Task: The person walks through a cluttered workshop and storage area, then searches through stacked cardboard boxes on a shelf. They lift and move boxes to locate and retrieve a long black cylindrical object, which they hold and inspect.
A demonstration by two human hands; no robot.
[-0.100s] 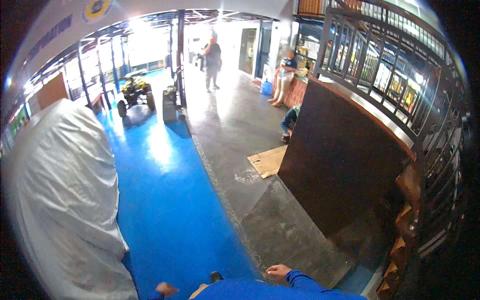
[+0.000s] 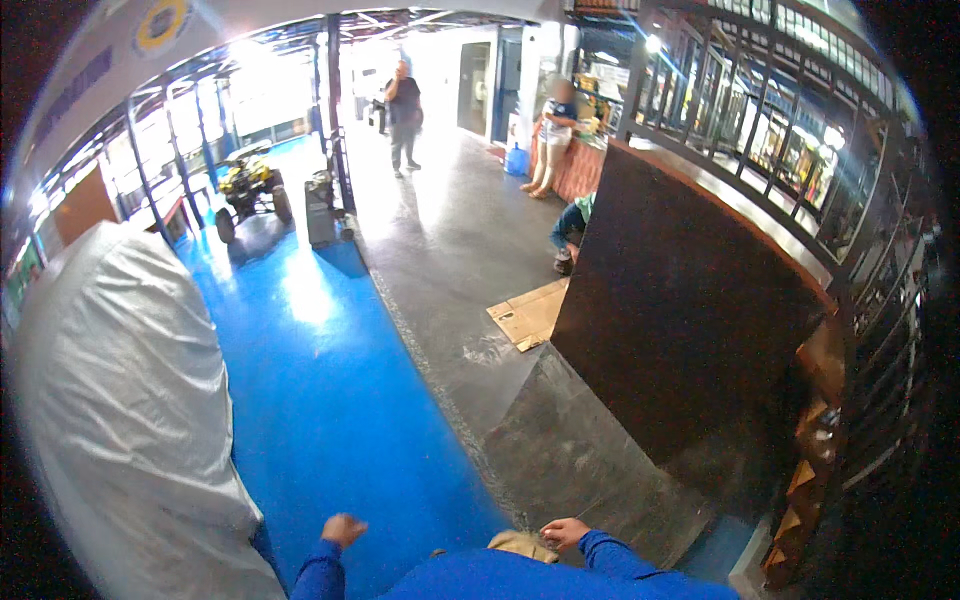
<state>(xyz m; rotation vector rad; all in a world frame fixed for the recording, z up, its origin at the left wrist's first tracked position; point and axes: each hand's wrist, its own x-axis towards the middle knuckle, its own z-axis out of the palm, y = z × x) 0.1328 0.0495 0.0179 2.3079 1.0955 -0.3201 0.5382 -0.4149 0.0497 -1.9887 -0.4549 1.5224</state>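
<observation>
Lower frame: left hand (image 2: 344, 529), blurred, grip indeterminable, lies apart from and right of the pale fabric cover (image 2: 130, 400) at frame left; right hand (image 2: 566, 532), fingers curled, contents indeterminable; left hand higher than in earlier frame.

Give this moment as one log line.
left hand: over blue floor, grip unclear | right hand: over grey floor, grip unclear | ahead: flattened cardboard | left: grey fabric cover
</observation>
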